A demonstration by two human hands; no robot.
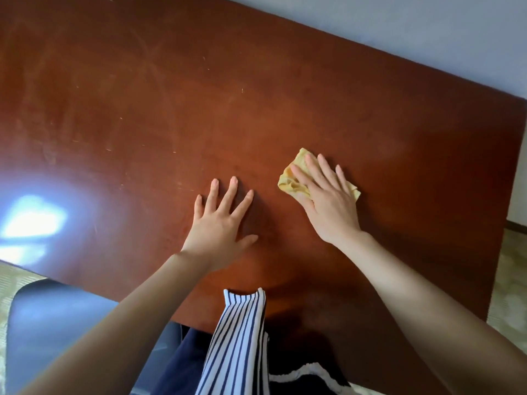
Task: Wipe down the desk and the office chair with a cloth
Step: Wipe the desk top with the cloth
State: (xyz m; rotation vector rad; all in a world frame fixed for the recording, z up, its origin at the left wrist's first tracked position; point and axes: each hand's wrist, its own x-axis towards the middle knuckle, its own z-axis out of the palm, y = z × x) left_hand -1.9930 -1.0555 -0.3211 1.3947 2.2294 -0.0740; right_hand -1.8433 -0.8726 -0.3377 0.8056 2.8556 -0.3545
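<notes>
A reddish-brown wooden desk [142, 109] fills most of the view, its surface dusty and scratched. A crumpled yellow cloth [293, 178] lies on it right of centre. My right hand [328, 201] presses flat on the cloth, fingers spread, covering most of it. To its left my left hand [222, 220] rests flat on the bare wood with fingers apart and nothing in it. At the lower left, partly under the desk edge, is the dark seat of an office chair [57, 323].
A pale wall [427, 29] runs behind the desk's far edge. Patterned beige floor [510, 280] shows past the right edge and at the lower left. Bright glare [31, 220] lies on the desk's left part. My striped garment [236, 343] hangs over the near edge.
</notes>
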